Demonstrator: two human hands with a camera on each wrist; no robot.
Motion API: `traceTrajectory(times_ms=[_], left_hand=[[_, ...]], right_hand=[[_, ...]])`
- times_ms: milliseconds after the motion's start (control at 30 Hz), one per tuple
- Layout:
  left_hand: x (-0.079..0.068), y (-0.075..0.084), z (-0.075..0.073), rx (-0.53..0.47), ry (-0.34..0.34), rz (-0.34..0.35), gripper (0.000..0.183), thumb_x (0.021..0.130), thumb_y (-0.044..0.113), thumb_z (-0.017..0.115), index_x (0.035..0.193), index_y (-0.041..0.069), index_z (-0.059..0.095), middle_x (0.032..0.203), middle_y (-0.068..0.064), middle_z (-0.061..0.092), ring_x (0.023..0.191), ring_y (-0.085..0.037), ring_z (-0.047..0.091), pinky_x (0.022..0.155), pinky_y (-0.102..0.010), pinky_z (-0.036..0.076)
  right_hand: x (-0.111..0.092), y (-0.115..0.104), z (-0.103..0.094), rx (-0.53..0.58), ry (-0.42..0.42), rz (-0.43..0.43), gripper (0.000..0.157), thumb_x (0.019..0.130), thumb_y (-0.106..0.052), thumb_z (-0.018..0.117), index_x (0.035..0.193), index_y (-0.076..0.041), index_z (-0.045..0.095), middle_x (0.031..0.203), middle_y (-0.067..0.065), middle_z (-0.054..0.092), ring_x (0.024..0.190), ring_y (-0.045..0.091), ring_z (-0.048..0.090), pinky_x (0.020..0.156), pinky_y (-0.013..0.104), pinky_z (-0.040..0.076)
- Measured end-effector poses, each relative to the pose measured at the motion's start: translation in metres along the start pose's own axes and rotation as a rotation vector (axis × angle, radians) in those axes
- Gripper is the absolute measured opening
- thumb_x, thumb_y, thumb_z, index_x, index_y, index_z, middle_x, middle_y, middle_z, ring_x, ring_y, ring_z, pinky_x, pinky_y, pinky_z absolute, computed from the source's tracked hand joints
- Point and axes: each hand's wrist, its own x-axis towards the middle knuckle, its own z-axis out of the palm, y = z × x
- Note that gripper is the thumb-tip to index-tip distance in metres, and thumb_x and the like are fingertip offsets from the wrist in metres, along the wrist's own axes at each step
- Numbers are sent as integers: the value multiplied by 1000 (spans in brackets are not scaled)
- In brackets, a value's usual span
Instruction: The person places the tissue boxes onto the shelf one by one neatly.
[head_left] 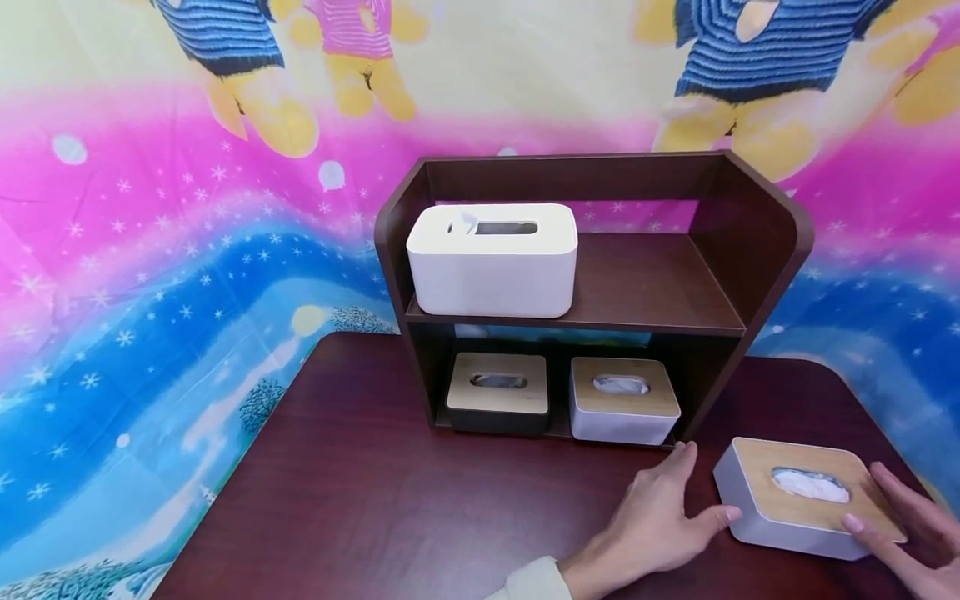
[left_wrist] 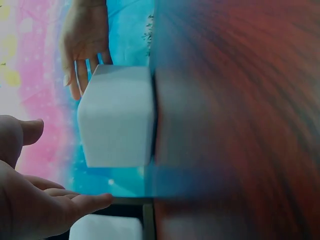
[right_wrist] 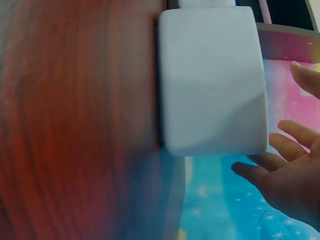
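A white tissue box with a light wooden lid stands on the table at the right, tissue showing in its oval slot. My left hand is beside its left end, fingers stretched out and thumb toward the box; in the left wrist view a gap separates that hand from the box. At the other end is my right hand, its fingers spread. The right wrist view has these fingers close to the box's edge; whether they touch it I cannot tell.
A dark brown two-tier shelf stands on the dark red table. Its upper tier bears a large white tissue box. Below sit a black wooden-lidded box and a white wooden-lidded box. Behind hangs a printed cloth.
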Motion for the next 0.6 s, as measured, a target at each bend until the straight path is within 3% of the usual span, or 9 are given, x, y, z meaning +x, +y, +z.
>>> traceTrajectory(times_ms=[267, 433, 533, 600], left_hand=[[16, 10, 27, 14, -52, -53, 85, 99, 64, 67, 168, 25, 37, 171, 6, 40, 145, -14, 56, 107, -30, 56], [21, 18, 44, 30, -40, -85, 87, 97, 64, 70, 168, 27, 36, 170, 7, 41, 142, -13, 58, 105, -30, 57], [25, 22, 51, 27, -17, -120, 87, 95, 62, 73, 167, 28, 38, 170, 6, 42, 139, -14, 61, 103, -30, 58], [26, 24, 54, 18, -2, -138, 88, 95, 61, 75, 167, 26, 39, 169, 5, 44, 138, -15, 62, 102, -30, 59]], right_hand=[[3, 23, 5, 0, -63, 124, 80, 107, -25, 67, 171, -16, 19, 168, -26, 12, 141, -26, 15, 105, -9, 18], [4, 36, 5, -6, -83, 211, 87, 106, -31, 70, 171, -19, 14, 171, -20, 7, 145, -20, 12, 102, -9, 19], [6, 42, 6, -2, -77, 183, 87, 106, -27, 70, 171, -17, 14, 173, -17, 7, 147, -17, 13, 99, -8, 29], [8, 49, 6, 23, -71, 117, 86, 105, -19, 70, 171, -13, 16, 172, -18, 11, 137, -28, 23, 90, -9, 36]])
